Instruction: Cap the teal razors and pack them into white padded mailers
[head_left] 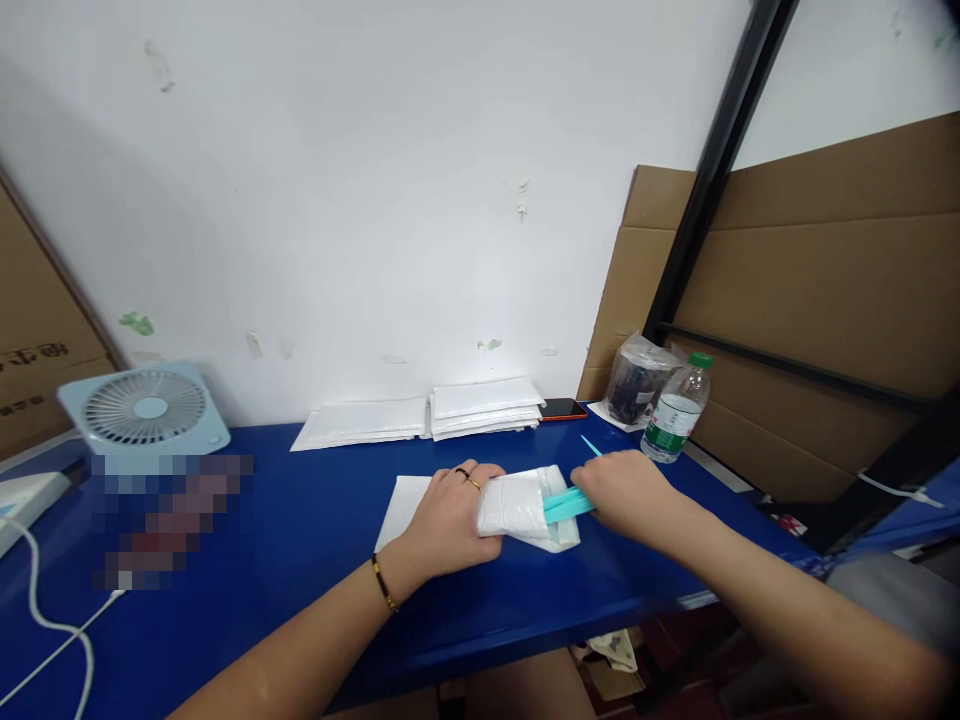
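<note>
My left hand (454, 515) is closed around a white bubble mailer (514, 503) on the blue table, its fingers over the top and the thumb along the near side. The mailer's right end is spread wider, and turquoise strip-like material (564, 505) runs from it into my right hand (626, 495). That hand is a closed fist around the turquoise material. A thin pointed turquoise end sticks up beyond the fist. Whether the material is a peel-off liner or something from inside the mailer, I cannot tell. Left of my left hand, a flat white part shows on the table.
Stacked white mailers (487, 402) and more flat mailers (360, 420) lie along the wall. Beside them are a phone (562, 409), a plastic-wrapped dark item (632, 385) and a green-capped bottle (677, 410). A light-blue fan (150, 408) and white cable (37, 590) are at left.
</note>
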